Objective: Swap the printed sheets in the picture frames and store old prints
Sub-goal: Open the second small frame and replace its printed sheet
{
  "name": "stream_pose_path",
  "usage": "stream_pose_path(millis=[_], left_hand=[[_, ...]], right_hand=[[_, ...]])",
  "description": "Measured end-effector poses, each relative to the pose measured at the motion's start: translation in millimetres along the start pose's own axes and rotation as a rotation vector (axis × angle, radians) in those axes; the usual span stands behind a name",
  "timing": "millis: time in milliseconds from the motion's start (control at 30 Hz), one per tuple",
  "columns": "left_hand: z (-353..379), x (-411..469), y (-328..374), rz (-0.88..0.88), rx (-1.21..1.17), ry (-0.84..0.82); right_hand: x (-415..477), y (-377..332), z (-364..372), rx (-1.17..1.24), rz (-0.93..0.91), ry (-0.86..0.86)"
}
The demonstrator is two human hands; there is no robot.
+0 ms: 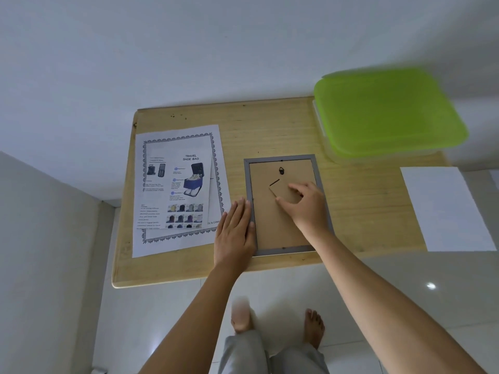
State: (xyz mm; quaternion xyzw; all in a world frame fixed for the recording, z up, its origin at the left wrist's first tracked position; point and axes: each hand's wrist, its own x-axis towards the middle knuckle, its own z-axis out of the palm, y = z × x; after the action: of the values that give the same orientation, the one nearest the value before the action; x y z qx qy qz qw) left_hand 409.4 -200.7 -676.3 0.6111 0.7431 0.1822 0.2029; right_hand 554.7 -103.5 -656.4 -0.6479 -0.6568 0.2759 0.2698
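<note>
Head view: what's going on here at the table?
A person stands at a wooden table working on a picture frame that lies face down. The left hand lies flat on the frame's left edge, and the right hand has its fingertips on the cardboard stand on the backing. A printed Travel Shoe Bag sheet lies to the left, a white sheet to the right, and a green-lidded box sits at the far right corner.

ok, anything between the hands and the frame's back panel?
Nothing visible. The right hand touches the stand flap on the back panel; the left hand rests flat on the left edge of the frame.
</note>
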Motion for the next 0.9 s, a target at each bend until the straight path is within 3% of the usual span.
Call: stream_pose_path(millis=[467,900], left_hand=[[2,-1,-3,0.015,0.014,-0.004],[9,-1,0,0.026,0.071,0.047]], right_hand=[[-16,-13,-68,0.181,-0.077,0.219],[-36,88,-107,-0.12,0.14,0.135]])
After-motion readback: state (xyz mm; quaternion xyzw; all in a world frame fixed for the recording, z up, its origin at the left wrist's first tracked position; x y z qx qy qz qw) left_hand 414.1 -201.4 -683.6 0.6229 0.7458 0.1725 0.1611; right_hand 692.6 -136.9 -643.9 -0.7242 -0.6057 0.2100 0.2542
